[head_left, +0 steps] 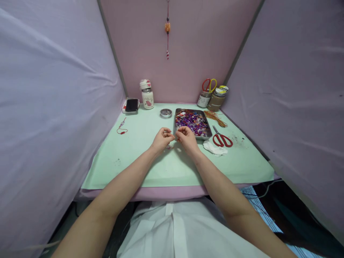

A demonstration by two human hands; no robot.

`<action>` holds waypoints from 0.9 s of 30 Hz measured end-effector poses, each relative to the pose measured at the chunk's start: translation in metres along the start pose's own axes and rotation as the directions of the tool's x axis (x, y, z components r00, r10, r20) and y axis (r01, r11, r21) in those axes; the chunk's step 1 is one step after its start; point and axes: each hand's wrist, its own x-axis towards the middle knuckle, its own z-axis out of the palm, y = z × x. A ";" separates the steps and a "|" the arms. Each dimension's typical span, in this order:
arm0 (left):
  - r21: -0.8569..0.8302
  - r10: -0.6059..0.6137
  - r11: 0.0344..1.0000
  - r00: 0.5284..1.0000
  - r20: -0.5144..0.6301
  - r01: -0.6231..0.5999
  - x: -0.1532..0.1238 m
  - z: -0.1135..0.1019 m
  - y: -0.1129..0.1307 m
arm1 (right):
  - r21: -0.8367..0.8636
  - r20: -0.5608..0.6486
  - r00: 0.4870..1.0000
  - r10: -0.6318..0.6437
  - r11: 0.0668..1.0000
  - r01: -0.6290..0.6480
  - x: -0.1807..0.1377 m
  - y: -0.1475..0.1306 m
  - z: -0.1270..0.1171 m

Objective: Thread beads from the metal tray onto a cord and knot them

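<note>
My left hand [162, 139] and my right hand [186, 137] meet above the table, fingertips pinched close together. What they pinch is too small to make out. Just under my left hand lies or hangs a small beaded cord [170, 146], partly hidden by the fingers. Behind my right hand, whose fingers cover its near left corner, is a metal tray [210, 135] of purple, orange and clear beads [192, 121]. A round tin [166, 113] of small pieces stands left of the tray.
Red-handled scissors [221, 139], a white cloth [215, 148] and orange-brown cords [216, 118] lie right. A finished-looking red cord bracelet [122, 128], phone [132, 105] and bottle [147, 96] are left. Two jars [204, 99] stand back right. A beaded pendant [167, 28] hangs behind.
</note>
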 end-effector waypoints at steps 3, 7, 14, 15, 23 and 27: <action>0.089 0.077 0.993 0.997 -0.029 -0.074 0.000 -0.002 -0.002 | -0.308 0.039 0.975 -0.220 0.926 0.221 -0.001 -0.002 -0.003; 0.242 0.192 0.954 0.981 -0.038 -0.178 -0.001 -0.003 -0.005 | -0.523 0.213 0.889 -0.405 0.722 0.453 -0.004 -0.002 -0.006; 0.352 0.305 0.892 0.952 -0.010 -0.282 -0.008 -0.002 -0.004 | -0.576 0.363 0.834 -0.415 0.604 0.551 -0.002 0.001 -0.008; 0.349 0.304 0.894 0.953 -0.008 -0.282 -0.008 -0.002 -0.004 | -0.574 0.368 0.837 -0.406 0.609 0.548 -0.002 0.001 -0.007; 0.245 0.180 0.957 0.981 -0.077 -0.156 -0.003 -0.002 -0.002 | -0.460 0.214 0.902 -0.376 0.776 0.432 -0.004 -0.003 -0.003; 0.094 0.146 0.987 0.981 -0.131 -0.134 0.000 -0.003 0.000 | -0.393 0.141 0.934 -0.327 0.848 0.356 -0.003 -0.002 -0.004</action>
